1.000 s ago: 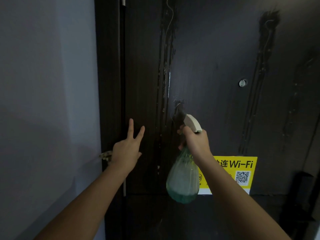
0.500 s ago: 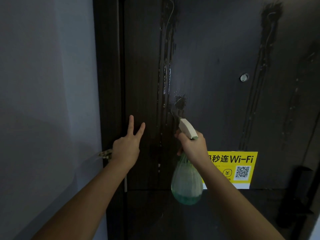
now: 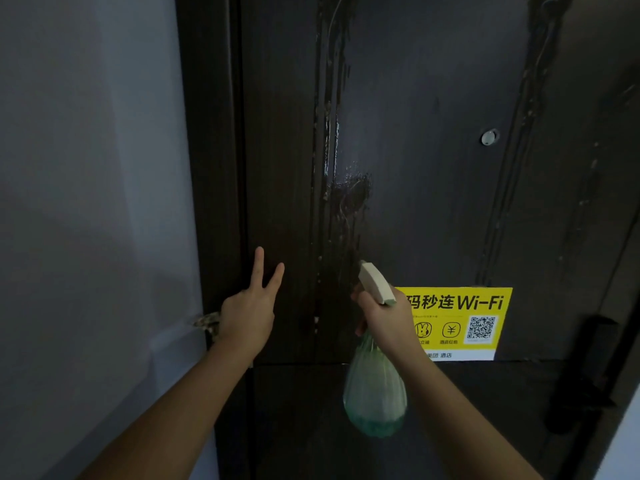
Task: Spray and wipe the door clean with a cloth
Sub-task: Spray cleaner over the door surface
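The dark door (image 3: 433,116) fills the view, with wet streaks running down it and a fresh wet patch (image 3: 350,195) near its middle. My right hand (image 3: 384,320) grips the neck of a green spray bottle (image 3: 374,393), whose white nozzle (image 3: 374,282) points at the door below that patch. My left hand (image 3: 247,317) is held up by the door's left edge with two fingers straight. A scrap of patterned cloth (image 3: 207,322) sticks out from its curled fingers on the left; the rest of the cloth is hidden.
A yellow Wi-Fi sticker (image 3: 457,323) with a QR code sits on the door right of the bottle. A small round peephole (image 3: 489,137) is at upper right. A pale wall (image 3: 86,202) adjoins the dark door frame (image 3: 211,133) on the left.
Both hands and the bottle have dropped a little relative to the door. The wet patch above the nozzle now shows fully, with more liquid running down.
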A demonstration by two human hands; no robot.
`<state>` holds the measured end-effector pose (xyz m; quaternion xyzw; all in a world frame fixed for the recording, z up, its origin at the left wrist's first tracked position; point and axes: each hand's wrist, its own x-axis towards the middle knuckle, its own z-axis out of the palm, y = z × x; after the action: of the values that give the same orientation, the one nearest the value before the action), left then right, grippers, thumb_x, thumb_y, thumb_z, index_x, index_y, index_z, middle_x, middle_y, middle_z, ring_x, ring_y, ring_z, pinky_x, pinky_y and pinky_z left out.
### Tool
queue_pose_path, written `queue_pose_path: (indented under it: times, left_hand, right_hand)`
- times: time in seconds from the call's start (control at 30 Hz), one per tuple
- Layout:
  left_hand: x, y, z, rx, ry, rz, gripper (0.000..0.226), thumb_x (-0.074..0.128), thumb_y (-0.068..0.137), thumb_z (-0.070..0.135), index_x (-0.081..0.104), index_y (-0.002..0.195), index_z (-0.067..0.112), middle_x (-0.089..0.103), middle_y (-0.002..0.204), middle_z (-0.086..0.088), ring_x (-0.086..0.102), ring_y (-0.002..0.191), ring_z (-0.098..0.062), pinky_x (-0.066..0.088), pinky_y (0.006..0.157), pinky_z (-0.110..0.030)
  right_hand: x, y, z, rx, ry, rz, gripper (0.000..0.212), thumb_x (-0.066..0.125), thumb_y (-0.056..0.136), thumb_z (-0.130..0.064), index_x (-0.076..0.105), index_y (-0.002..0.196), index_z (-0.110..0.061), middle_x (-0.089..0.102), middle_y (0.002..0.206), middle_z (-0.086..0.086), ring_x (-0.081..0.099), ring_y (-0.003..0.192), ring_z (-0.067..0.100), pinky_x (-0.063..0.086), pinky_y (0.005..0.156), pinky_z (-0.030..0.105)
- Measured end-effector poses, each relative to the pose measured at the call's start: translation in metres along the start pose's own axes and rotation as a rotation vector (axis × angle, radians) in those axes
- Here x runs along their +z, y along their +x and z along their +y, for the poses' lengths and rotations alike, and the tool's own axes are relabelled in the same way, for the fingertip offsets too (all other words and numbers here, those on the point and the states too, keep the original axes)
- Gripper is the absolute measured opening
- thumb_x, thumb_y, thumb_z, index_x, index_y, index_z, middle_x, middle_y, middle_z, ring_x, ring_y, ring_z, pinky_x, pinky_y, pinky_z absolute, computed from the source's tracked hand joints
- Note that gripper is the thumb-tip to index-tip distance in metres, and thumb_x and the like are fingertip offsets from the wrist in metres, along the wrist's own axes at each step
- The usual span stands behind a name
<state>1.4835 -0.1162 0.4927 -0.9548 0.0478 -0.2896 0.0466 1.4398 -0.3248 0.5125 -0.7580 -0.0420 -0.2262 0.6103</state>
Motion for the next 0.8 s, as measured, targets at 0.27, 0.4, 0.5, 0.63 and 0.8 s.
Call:
queue_pose_path:
  times: [0.27,0.4,0.5,0.63,0.8]
  left_hand:
    - [0.026,-0.021,0.006,-0.008,-0.001,-0.067,0.079,0.052,0.093,0.015,0.001,0.152,0.033,-0.028,0.155,-0.01,0.047,0.06,-0.008,0.041,0.047,-0.02]
    - [0.044,-0.035,0.008,-0.01,0.0,-0.09,0.078,0.05,0.094,0.016,0.002,0.152,0.033,-0.027,0.156,-0.011,0.05,0.064,-0.009,0.046,0.051,-0.021]
    - [0.062,-0.05,0.011,-0.011,-0.021,-0.096,0.077,0.051,0.093,0.014,0.004,0.153,0.032,-0.024,0.156,-0.012,0.055,0.07,-0.011,0.047,0.05,-0.022]
    - [0.089,-0.072,0.013,-0.013,-0.183,-0.04,0.077,0.068,0.08,0.01,0.035,0.147,0.023,0.009,0.16,-0.013,0.048,0.049,-0.012,0.036,0.036,-0.022]
    - [0.133,-0.114,0.027,-0.021,-0.255,-0.133,0.075,0.069,0.079,0.011,0.038,0.146,0.022,0.013,0.159,-0.009,0.037,0.043,-0.009,0.032,0.038,-0.021]
  right_hand:
    - [0.003,-0.019,0.024,0.048,0.016,0.016,0.01,0.061,0.09,-0.011,0.059,0.088,-0.021,0.058,0.068,0.005,0.054,0.04,0.014,0.041,0.039,0.022]
    - [0.007,-0.033,0.043,0.098,0.022,-0.034,0.012,0.06,0.091,-0.009,0.058,0.089,-0.021,0.055,0.069,0.004,0.052,0.038,0.005,0.041,0.038,0.021]
    - [0.009,-0.04,0.057,0.103,0.017,-0.031,0.019,0.059,0.09,-0.008,0.058,0.082,-0.025,0.058,0.071,0.008,0.055,0.046,0.015,0.043,0.04,0.024]
    - [0.008,-0.052,0.083,0.139,0.037,-0.024,0.02,0.055,0.086,0.0,0.062,0.088,-0.019,0.061,0.078,0.013,0.057,0.051,0.021,0.049,0.045,0.03]
    - [0.009,-0.086,0.138,0.248,0.064,-0.065,0.017,0.055,0.082,-0.003,0.062,0.097,-0.007,0.057,0.067,0.014,0.055,0.046,0.016,0.046,0.044,0.025]
